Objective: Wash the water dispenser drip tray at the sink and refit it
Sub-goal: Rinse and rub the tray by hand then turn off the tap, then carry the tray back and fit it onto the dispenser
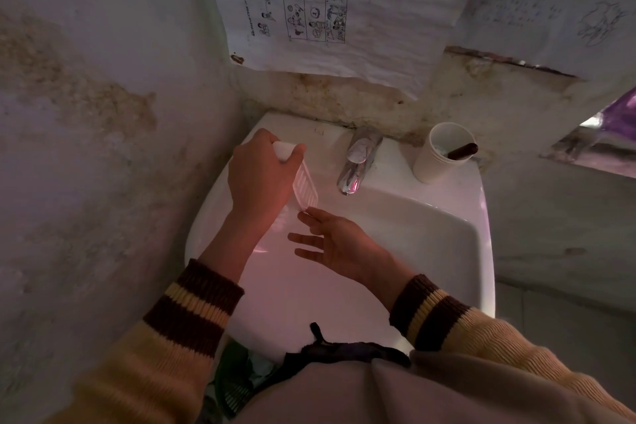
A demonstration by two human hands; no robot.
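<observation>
A small white slotted drip tray (304, 186) is held tilted over the left side of the white sink (447, 217). My left hand (260, 177) grips its upper end from above. My right hand (335, 243) is spread open just below the tray, fingertips touching or nearly touching its lower end. The metal tap (359, 162) stands just right of the tray; no running water is visible.
A white cup (442, 151) with a dark-handled item in it stands on the sink's back right rim. Stained walls close in at left and behind, with paper sheets (330, 7) taped above. A green bin (237, 379) sits below the sink's left front.
</observation>
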